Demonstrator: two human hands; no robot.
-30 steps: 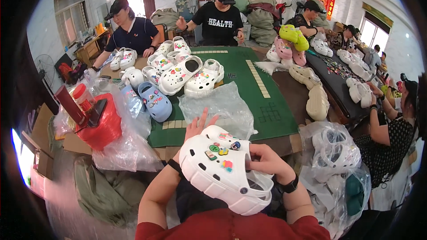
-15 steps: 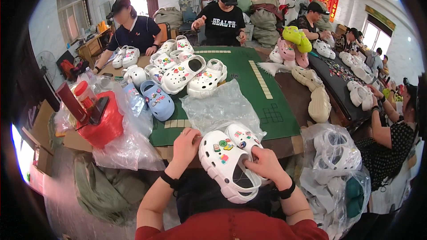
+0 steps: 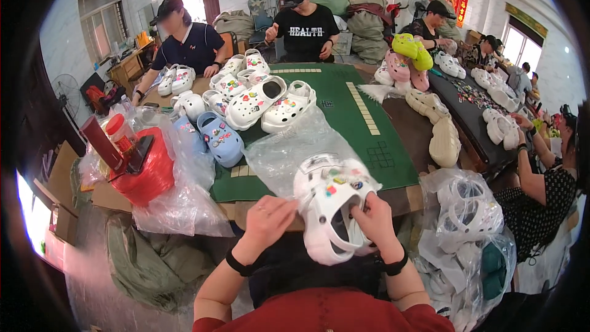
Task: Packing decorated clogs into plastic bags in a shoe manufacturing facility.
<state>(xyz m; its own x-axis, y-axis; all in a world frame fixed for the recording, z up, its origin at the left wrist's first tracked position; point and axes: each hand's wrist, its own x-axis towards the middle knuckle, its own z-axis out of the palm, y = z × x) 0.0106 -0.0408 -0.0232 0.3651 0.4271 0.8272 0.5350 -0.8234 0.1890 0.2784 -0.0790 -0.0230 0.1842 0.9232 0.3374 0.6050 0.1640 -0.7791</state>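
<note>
Both hands grasp a white clog [image 3: 332,212] low in the centre of the frame: the left hand [image 3: 268,221] grips its left edge, while the right hand [image 3: 372,221] has its fingers tucked into the shoe's opening, the clog tilted with coloured charms showing on its upper. Just above it a clear plastic bag [image 3: 295,147] lies on the green mat [image 3: 350,110] of the counter [image 3: 410,129]. Further up sit white decorated clogs [image 3: 264,101] and a blue clog [image 3: 220,139], with a red bag [image 3: 147,175] at left.
</note>
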